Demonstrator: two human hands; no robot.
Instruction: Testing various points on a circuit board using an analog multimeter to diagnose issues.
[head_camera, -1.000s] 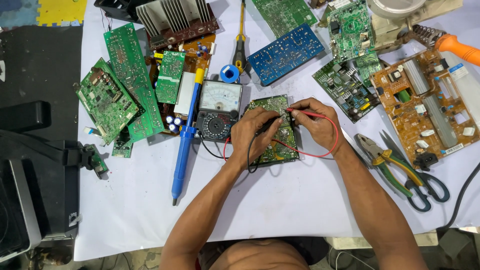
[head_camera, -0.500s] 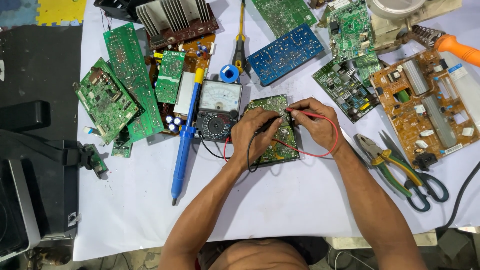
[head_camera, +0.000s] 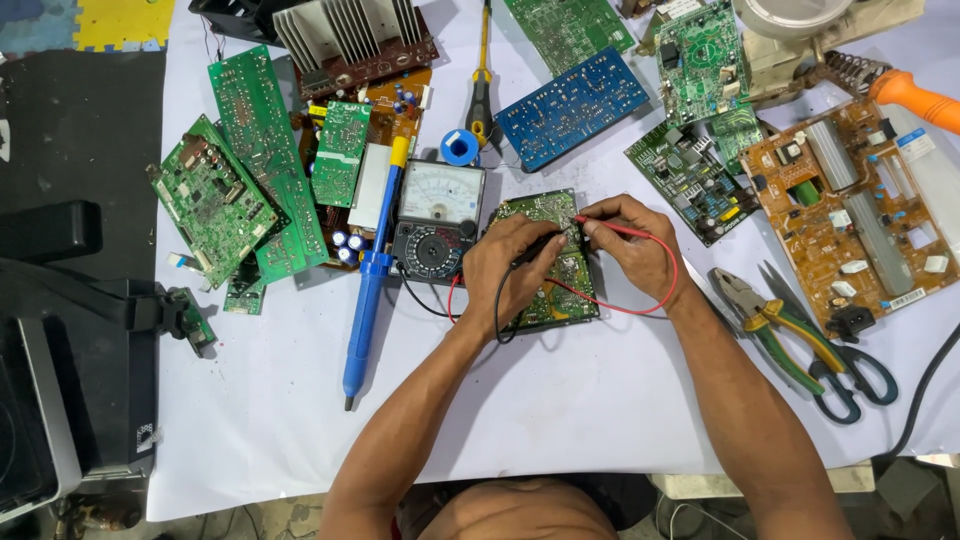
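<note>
A green circuit board (head_camera: 552, 212) lies at the centre of the white-covered table. My left hand (head_camera: 510, 265) rests on it and holds a black test probe against its surface. My right hand (head_camera: 628, 245) grips a red test probe (head_camera: 600, 226), tip on the same board. Red and black leads (head_camera: 640, 305) loop back to an analog multimeter (head_camera: 438, 220) just left of the board. Part of the board is hidden under my hands.
Several green circuit boards (head_camera: 255, 165) lie at the left, a blue board (head_camera: 572, 105) and a brown board (head_camera: 850, 215) further back and right. A blue desoldering pump (head_camera: 368, 290), pliers (head_camera: 775, 330), scissors (head_camera: 850, 360), a screwdriver (head_camera: 482, 95) and a heat sink (head_camera: 350, 35) surround the work.
</note>
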